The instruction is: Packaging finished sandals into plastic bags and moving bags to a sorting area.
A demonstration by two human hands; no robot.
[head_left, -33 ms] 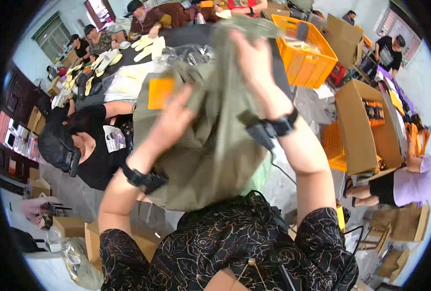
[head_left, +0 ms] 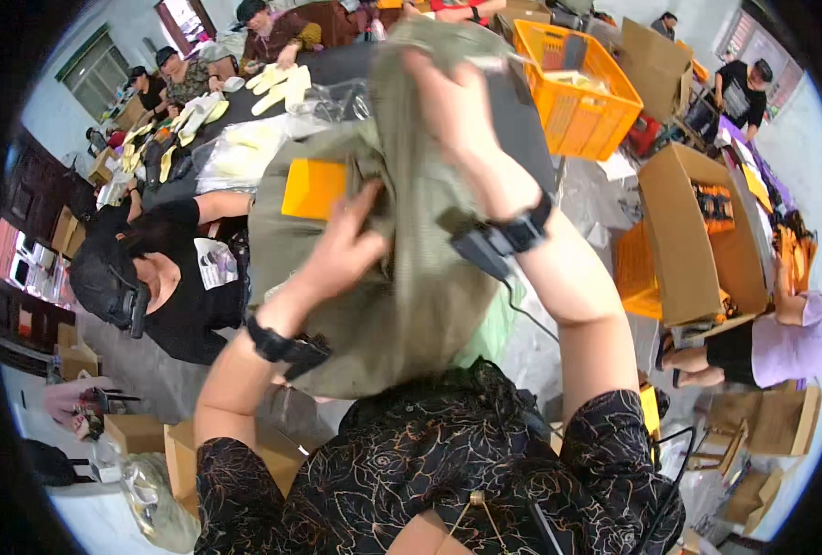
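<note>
A large olive-green fabric piece [head_left: 337, 319], garment-like and bunched into folds, hangs in front of my chest; what kind it is I cannot make out. My right hand [head_left: 457, 106] is raised near its far end, fingers closed on a thick upright fold and partly hidden by blur. Lower and to the left, my left hand [head_left: 344, 248] pinches the cloth beside a dark opening among the folds. Next to that hand, an orange rectangle [head_left: 314, 188] lies flat against the fabric.
A dark table [head_left: 235, 118] holds pale gloves [head_left: 280, 85] and clear plastic bags. At my left a person in a black cap [head_left: 106, 277] stands close. To the right are an orange crate [head_left: 585, 129] and an open cardboard box [head_left: 684, 240]. Several people work farther off.
My right hand has shifted left with the upper fold. My left hand has gone slightly down and right, and the orange rectangle has moved a little the same way.
</note>
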